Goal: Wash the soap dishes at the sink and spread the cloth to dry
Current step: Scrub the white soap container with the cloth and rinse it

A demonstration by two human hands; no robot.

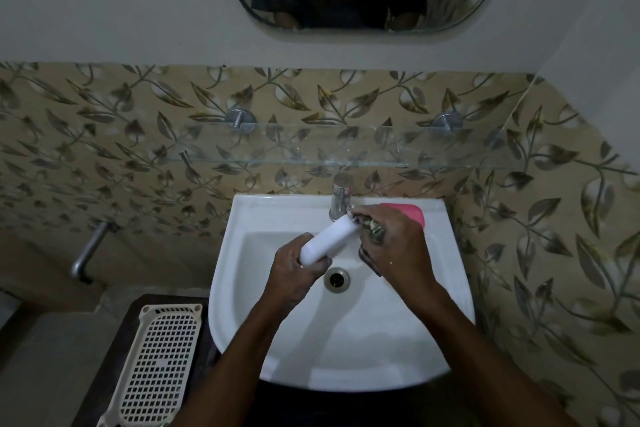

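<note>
1. The white soap dish (329, 239) is held tilted over the basin of the sink (242, 218), just below the tap (341, 198), its upper end touching the cloth (375, 230)
2. The left grip (301, 270) is curled round the dish's lower end; the right grip (394, 246) is bunched round the dark patterned cloth, pressing it against the dish
3. Judging by this, the washing is midway: one dish is under scrub, and I cannot tell if water runs
4. The pink soap dish (410, 213) lies on the back rim right of the tap; whether it is washed I cannot tell
5. Spreading the wadded cloth is not yet done
6. A perforated tray (159, 364) sits on the dark counter (128, 340) left of the sink
</note>
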